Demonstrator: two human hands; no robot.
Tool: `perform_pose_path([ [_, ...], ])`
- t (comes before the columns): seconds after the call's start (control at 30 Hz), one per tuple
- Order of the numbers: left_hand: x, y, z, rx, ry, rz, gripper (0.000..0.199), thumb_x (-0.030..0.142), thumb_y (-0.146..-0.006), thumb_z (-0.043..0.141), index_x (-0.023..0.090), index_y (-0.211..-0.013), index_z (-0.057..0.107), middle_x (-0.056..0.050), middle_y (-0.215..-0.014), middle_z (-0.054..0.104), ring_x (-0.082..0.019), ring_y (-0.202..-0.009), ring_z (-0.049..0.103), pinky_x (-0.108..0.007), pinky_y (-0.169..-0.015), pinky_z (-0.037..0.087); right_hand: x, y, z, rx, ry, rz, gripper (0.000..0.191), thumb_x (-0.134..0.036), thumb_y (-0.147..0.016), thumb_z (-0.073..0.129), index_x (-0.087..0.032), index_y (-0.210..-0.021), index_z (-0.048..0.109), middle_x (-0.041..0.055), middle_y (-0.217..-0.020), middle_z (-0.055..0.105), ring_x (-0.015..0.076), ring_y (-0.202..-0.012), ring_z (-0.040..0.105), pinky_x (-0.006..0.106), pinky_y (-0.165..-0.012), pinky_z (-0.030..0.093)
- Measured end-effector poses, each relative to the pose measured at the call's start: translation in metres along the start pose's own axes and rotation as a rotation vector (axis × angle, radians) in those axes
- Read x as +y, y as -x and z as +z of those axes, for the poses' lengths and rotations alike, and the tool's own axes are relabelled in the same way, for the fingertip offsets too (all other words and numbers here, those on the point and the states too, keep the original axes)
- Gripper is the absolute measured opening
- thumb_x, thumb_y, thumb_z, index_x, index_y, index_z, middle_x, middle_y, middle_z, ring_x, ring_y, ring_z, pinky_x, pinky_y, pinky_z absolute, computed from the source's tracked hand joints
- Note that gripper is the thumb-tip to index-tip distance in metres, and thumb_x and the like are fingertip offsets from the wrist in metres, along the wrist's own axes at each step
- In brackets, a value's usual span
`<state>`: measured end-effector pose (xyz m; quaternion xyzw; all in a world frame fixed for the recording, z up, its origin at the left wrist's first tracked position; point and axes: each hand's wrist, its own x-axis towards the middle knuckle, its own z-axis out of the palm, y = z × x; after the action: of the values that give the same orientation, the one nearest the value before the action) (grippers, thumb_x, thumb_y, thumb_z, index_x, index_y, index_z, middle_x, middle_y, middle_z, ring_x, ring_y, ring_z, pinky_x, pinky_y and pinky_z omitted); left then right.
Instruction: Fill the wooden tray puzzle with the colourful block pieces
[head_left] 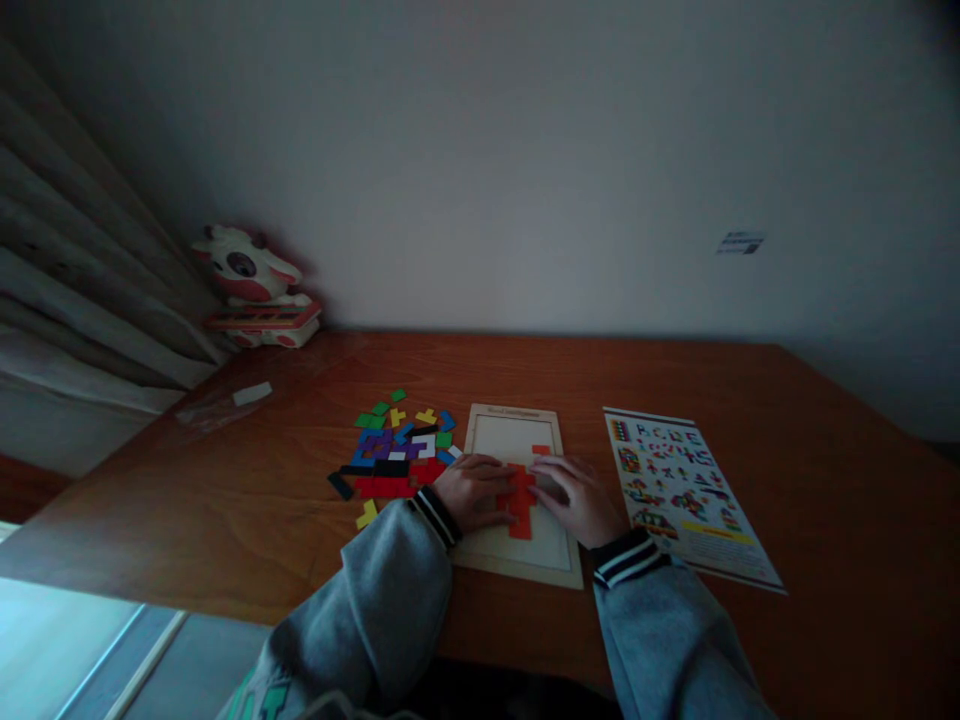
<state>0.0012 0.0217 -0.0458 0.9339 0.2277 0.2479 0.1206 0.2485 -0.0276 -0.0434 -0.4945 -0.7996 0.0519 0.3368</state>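
A shallow wooden puzzle tray (pixel 517 574) with a pale inside lies in front of me. Several orange-red blocky puzzle pieces (pixel 520 520) sit together in its middle. My left hand (pixel 472 492) rests over the left side of these pieces, its fingers stretched out and touching them. From the right, my right hand (pixel 577 500) reaches in with curved fingers and the thumb held apart from them. Its fingertips are at the right edge of the pieces. A small orange-red piece (pixel 541 450) shows just above the right fingertips. The hands partly hide the pieces.
Left of the tray lies a loose pile of coloured pieces, with red ones (pixel 385 487) nearest and green ones (pixel 398 395) farthest. A printed pattern sheet (pixel 682 480) is at the right. A cow-shaped toy keyboard (pixel 259 290) and a clear plastic bag (pixel 225 408) are back left.
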Motion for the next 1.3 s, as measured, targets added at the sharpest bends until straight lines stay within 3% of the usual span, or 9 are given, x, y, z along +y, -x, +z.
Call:
perform_pose_path([
  [0.23,0.002,-0.005,-0.012,0.098,0.041,0.062,0.04,0.054,-0.087,0.067,0.021,-0.108,0.072,-0.008,-0.115,0.072,-0.022,-0.104,0.064,-0.036,-0.094,0.052,-0.005,-0.002,-0.003,0.017,-0.015,-0.005,0.017,-0.03,-0.095,0.058,-0.025,-0.107,0.068,0.0056,-0.11,0.071,0.0225,-0.103,0.065,0.043,-0.093,0.051],
  [0.4,0.002,-0.003,-0.025,0.096,0.027,0.051,0.031,0.05,-0.085,0.07,0.022,-0.097,0.076,-0.007,-0.102,0.074,-0.021,-0.093,0.066,-0.035,-0.087,0.052,-0.007,-0.002,-0.004,0.012,-0.024,-0.006,0.014,-0.03,-0.093,0.061,-0.026,-0.103,0.07,0.005,-0.109,0.07,0.0228,-0.104,0.064,0.043,-0.093,0.05],
  [0.8,0.005,0.001,-0.025,-0.002,-0.013,0.019,0.029,0.048,-0.084,0.071,0.027,-0.102,0.078,-0.007,-0.117,0.07,-0.024,-0.105,0.06,-0.04,-0.095,0.049,-0.012,0.006,-0.008,-0.107,-0.017,-0.067,0.03,-0.041,-0.083,0.073,-0.027,-0.11,0.069,0.0079,-0.117,0.065,0.0264,-0.11,0.061,0.046,-0.096,0.05],
  [1.2,0.002,0.001,-0.023,-0.005,-0.024,0.031,0.03,0.049,-0.087,0.068,0.026,-0.103,0.078,-0.006,-0.116,0.071,-0.024,-0.104,0.061,-0.039,-0.094,0.05,-0.013,0.006,-0.006,-0.108,-0.008,-0.036,0.034,-0.045,-0.083,0.072,-0.027,-0.111,0.068,0.0075,-0.114,0.065,0.0266,-0.108,0.06,0.047,-0.095,0.05],
  [1.3,0.002,0.002,-0.022,-0.01,-0.027,0.036,0.03,0.049,-0.087,0.067,0.025,-0.104,0.077,-0.006,-0.116,0.071,-0.024,-0.104,0.06,-0.039,-0.095,0.05,-0.012,0.005,-0.005,-0.071,-0.031,-0.027,0.026,-0.039,-0.092,0.062,-0.026,-0.114,0.067,0.007,-0.113,0.066,0.0243,-0.107,0.061,0.044,-0.096,0.05],
])
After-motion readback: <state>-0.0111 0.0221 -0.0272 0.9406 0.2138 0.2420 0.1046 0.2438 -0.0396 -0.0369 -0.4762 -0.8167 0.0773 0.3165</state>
